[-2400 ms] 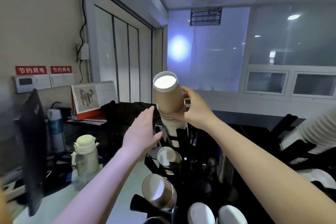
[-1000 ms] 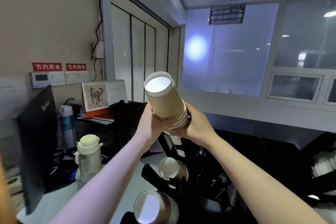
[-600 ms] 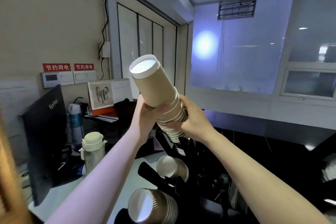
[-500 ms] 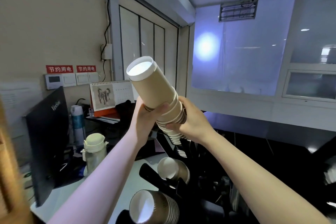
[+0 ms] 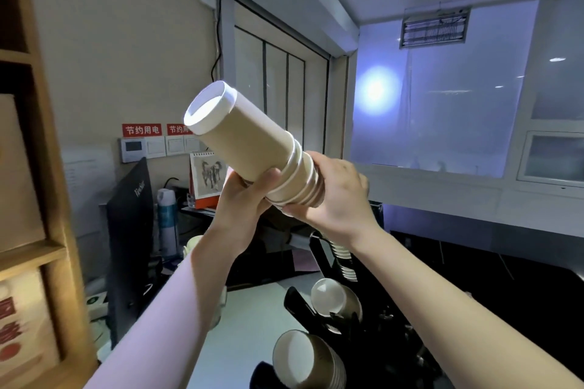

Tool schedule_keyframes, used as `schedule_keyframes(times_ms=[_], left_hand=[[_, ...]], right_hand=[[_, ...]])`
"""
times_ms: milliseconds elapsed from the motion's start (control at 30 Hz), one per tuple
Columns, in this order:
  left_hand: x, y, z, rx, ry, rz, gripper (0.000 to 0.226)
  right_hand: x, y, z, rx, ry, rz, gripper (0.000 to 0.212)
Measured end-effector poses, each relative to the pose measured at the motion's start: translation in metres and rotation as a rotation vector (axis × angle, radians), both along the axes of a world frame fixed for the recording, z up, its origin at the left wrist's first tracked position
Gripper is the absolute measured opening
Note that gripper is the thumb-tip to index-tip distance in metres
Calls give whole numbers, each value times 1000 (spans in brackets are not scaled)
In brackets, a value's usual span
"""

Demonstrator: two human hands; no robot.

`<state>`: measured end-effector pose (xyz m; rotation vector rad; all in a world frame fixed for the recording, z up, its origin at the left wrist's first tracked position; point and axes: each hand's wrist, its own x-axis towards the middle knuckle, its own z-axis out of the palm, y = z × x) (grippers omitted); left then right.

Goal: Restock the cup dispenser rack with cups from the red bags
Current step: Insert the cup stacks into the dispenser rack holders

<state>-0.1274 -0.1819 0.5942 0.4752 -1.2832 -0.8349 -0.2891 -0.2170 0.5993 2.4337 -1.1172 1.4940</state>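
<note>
A stack of brown paper cups (image 5: 249,145) with white rims is held up in the air, tilted with its white bottom up and to the left. My left hand (image 5: 243,202) grips the stack from below at its middle. My right hand (image 5: 335,196) grips the ribbed rim end on the right. Below stands the black cup dispenser rack (image 5: 319,316), with a short stack of white-rimmed cups (image 5: 343,262) in its top slot, a cup stack (image 5: 335,297) in the middle slot and another cup stack (image 5: 306,360) at the bottom. No red bag is in view.
A black monitor (image 5: 129,240) and a blue-white bottle (image 5: 167,218) stand at the left on the counter (image 5: 249,319). A desk calendar (image 5: 207,178) sits behind. A wooden shelf (image 5: 34,186) with boxes fills the left edge. A dark counter runs along the right.
Both hands have lifted the cup stack clear of the rack's top slot and tilted it further to the left. The view has swung left, so the wooden shelf now shows.
</note>
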Motion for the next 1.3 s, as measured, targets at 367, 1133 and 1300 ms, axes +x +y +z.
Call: schedule_keyframes(times_ms=[367,1133,1300], left_hand=[[67,19,-26,150,-6,-49,94],[14,-34,-117,272,-284,-110,64],[0,-37,-130,224,-440,25,47]], right_hand=[[60,31,-6,-10,62,118,83],[-22,44,-91,307,43,-103,64],[-34,39,-101,425,78,-185,54]])
